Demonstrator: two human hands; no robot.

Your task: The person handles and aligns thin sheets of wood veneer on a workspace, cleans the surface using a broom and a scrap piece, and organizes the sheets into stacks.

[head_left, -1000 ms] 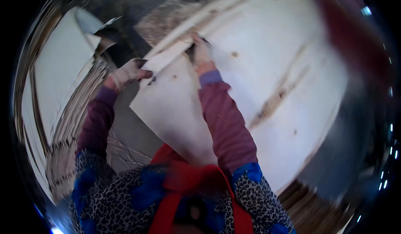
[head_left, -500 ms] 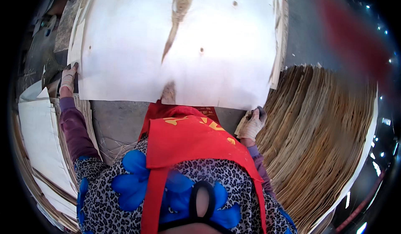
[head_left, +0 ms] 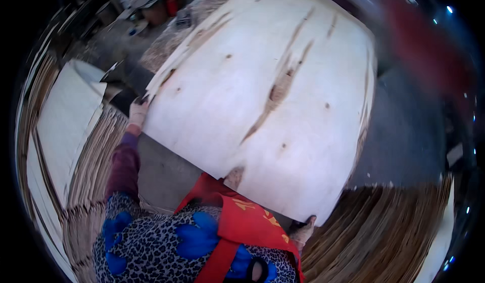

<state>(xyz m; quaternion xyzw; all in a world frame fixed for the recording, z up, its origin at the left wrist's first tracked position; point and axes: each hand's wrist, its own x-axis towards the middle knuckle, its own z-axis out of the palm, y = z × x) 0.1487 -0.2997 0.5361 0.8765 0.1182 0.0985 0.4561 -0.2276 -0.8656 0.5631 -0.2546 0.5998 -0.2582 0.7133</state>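
Observation:
A large pale wood veneer sheet [head_left: 217, 111] with brown knots and a long dark streak lies in front of me, its near edge close to my red apron. My left hand [head_left: 137, 112], in a light glove with dark fingertips, grips the sheet's near left corner. At the near right corner my right hand [head_left: 303, 231], gloved alike, has its thumb on top and the other fingers hidden beneath the sheet. More sheet edges show along both sides under the top one.
To my right stands a wide stack of brown veneer sheets [head_left: 379, 232] on edge. Another veneer stack [head_left: 96, 156] with a white sheet [head_left: 68, 116] is at my left. Cluttered items, including a red object [head_left: 172, 5], sit at the far left. Grey floor [head_left: 164, 174] shows below the sheet.
The view has turned, so the sheet now appears tilted and more of its far end shows. Both hands remain at its near corners.

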